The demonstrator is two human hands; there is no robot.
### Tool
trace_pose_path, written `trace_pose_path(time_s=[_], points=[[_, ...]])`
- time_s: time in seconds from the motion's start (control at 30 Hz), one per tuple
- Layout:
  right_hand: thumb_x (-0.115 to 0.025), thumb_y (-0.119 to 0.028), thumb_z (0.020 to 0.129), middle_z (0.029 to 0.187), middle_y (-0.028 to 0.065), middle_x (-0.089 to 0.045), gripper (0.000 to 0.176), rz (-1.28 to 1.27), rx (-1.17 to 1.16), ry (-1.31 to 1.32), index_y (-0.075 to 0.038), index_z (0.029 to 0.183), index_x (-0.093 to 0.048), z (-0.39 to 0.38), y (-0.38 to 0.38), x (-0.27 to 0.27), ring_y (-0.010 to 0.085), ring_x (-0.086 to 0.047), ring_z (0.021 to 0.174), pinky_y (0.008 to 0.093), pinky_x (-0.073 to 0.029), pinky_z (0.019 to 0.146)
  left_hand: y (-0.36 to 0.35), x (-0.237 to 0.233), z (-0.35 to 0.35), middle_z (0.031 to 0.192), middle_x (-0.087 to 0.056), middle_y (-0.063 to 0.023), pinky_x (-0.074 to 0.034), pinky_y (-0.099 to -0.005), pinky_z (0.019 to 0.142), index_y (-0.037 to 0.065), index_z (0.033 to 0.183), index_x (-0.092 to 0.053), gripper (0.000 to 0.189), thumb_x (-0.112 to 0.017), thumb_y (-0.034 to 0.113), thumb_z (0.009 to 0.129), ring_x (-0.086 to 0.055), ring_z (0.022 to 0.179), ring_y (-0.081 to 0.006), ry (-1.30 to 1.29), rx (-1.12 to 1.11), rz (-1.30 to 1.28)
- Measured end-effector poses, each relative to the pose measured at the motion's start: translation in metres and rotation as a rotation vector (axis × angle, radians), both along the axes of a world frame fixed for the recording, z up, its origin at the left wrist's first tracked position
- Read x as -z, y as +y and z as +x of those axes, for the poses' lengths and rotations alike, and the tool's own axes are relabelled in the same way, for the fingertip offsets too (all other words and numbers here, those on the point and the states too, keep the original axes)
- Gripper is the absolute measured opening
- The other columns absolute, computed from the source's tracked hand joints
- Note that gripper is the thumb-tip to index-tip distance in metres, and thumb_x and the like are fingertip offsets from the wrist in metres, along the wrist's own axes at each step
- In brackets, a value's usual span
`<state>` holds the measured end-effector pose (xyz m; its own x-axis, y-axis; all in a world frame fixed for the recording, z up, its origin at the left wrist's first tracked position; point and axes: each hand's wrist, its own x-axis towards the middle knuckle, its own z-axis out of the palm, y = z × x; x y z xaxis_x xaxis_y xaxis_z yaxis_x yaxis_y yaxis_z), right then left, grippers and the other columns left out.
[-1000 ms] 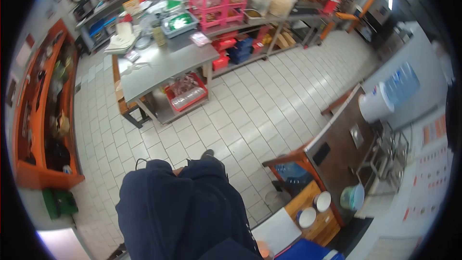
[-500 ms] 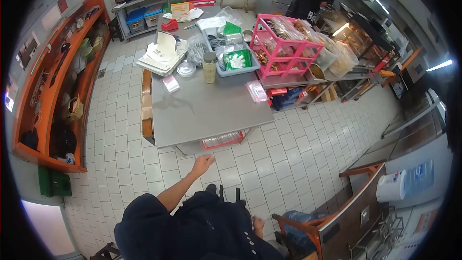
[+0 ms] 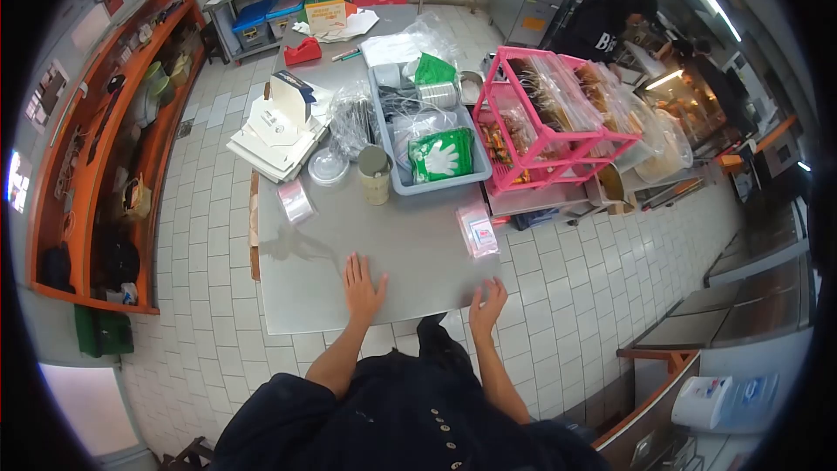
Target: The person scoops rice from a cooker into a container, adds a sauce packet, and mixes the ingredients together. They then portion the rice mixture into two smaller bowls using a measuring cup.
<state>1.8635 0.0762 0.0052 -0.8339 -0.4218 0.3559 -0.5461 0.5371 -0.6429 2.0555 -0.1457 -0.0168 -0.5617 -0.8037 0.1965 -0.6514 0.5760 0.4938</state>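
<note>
My left hand [image 3: 364, 290] lies flat over the front part of the steel table [image 3: 349, 249], fingers spread, holding nothing. At the table's right front corner, my right hand [image 3: 487, 305] has its fingers apart and slightly bent, also empty. Beyond it lies a pink-and-white packet [image 3: 477, 233]. A second packet [image 3: 296, 201] is farther left, near a stack of plastic lids [image 3: 327, 167] and a lidded jar [image 3: 375, 176]. A blue-grey tray [image 3: 440, 185] holds a green packet with a white glove picture [image 3: 441, 156].
White cartons [image 3: 275, 126] are stacked at the table's left. A pink rack [image 3: 558, 135] with bagged items stands on the right. A co-worker in black [image 3: 602, 26] is at the back right. Orange shelves [image 3: 109, 148] line the left wall; a water bottle [image 3: 750, 401] is lower right.
The view has moved closer to the table. My left hand has come down over the tabletop and spread; my right hand has risen from my side to the table's corner.
</note>
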Motion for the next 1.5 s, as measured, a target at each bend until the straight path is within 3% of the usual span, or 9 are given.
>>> trace_pose_path(time_s=[0.3,0.43,0.53,0.77,0.9,1.07,1.27,1.37,1.5], points=[[-0.056,-0.026,0.092,0.144,0.0256,-0.034,0.057,0.289,0.041,0.000,0.002,0.137,-0.035,-0.083,-0.074,0.016,0.0436,-0.039,0.125,0.0527,-0.030,0.103,-0.005,-0.014,-0.021,0.151,-0.031,-0.0229,-0.020,-0.0510,0.115,0.001,0.137,-0.045,0.057,-0.054,0.035,0.092,-0.025,0.141,-0.0400,-0.172,-0.025,0.055],[-0.056,-0.027,0.092,0.144,0.0250,-0.034,0.055,0.382,0.007,-0.014,0.003,0.134,-0.037,-0.086,-0.073,0.013,0.0431,-0.039,0.125,0.0537,-0.030,0.102,-0.005,-0.007,-0.021,0.152,-0.028,-0.0231,-0.017,-0.0507,0.115,0.001,0.140,-0.040,0.059,-0.051,0.033,0.093,-0.022,0.143,-0.0391,-0.207,-0.007,0.014],[-0.057,-0.027,0.092,0.144,0.0222,-0.034,0.049,0.418,-0.013,0.002,-0.003,0.132,-0.043,-0.086,-0.073,0.007,0.0418,-0.039,0.124,0.0529,-0.032,0.101,-0.004,-0.009,-0.024,0.150,-0.031,-0.0251,-0.023,-0.0520,0.113,0.000,0.139,-0.041,0.058,-0.050,0.035,0.094,-0.027,0.139,-0.0425,-0.257,-0.009,-0.038],[-0.055,-0.028,0.093,0.144,0.0186,-0.035,0.042,0.384,-0.007,0.043,-0.009,0.130,-0.048,-0.084,-0.068,0.011,0.0389,-0.037,0.130,0.0531,-0.031,0.104,-0.001,-0.002,-0.019,0.153,-0.027,-0.0236,-0.021,-0.0518,0.114,0.001,0.142,-0.037,0.060,-0.049,0.037,0.095,-0.024,0.141,-0.0412,-0.273,0.011,-0.082],[-0.055,-0.032,0.094,0.146,0.0184,-0.034,0.046,0.367,-0.145,0.079,-0.011,0.134,-0.046,-0.078,-0.058,0.014,0.0375,-0.033,0.135,0.0533,-0.030,0.107,0.004,-0.007,-0.018,0.155,-0.024,-0.0208,-0.016,-0.0513,0.115,0.002,0.143,-0.036,0.061,-0.048,0.037,0.095,-0.020,0.144,-0.0372,-0.277,-0.012,-0.012],[-0.056,-0.037,0.093,0.147,0.0198,-0.033,0.053,0.216,-0.241,0.046,-0.012,0.138,-0.044,-0.075,-0.050,0.008,0.0384,-0.031,0.137,0.0512,-0.031,0.109,0.011,-0.002,-0.014,0.153,-0.027,-0.0228,-0.020,-0.0511,0.114,-0.003,0.140,-0.040,0.058,-0.045,0.037,0.098,-0.024,0.142,-0.0386,-0.210,0.010,-0.082],[-0.060,-0.030,0.092,0.145,0.0210,-0.036,0.056,-0.067,-0.099,-0.103,-0.007,0.139,-0.040,-0.035,0.008,0.021,0.0416,-0.040,0.130,0.0488,-0.031,0.108,0.008,0.010,-0.010,0.151,-0.031,-0.0231,-0.022,-0.0507,0.113,-0.003,0.139,-0.042,0.054,-0.042,0.036,0.101,-0.026,0.141,-0.0392,-0.168,0.019,-0.109],[-0.060,-0.026,0.092,0.141,0.0214,-0.042,0.054,-0.050,-0.053,0.010,-0.005,0.137,-0.041,-0.030,0.060,0.064,0.0411,-0.043,0.126,0.0490,-0.033,0.107,0.006,0.008,-0.009,0.149,-0.034,-0.0239,-0.024,-0.0510,0.112,-0.003,0.138,-0.042,0.054,-0.040,0.037,0.102,-0.030,0.139,-0.0387,-0.137,0.031,-0.078],[-0.061,-0.025,0.090,0.131,0.0197,-0.053,0.040,-0.111,0.456,-0.036,-0.008,0.125,-0.053,-0.079,0.133,0.068,0.0389,-0.050,0.115,0.0457,-0.041,0.095,-0.017,0.041,-0.008,0.142,-0.041,-0.0292,-0.031,-0.0470,0.110,-0.009,0.137,-0.040,0.060,-0.037,0.040,0.103,-0.040,0.131,-0.0422,0.007,-0.036,0.011]])
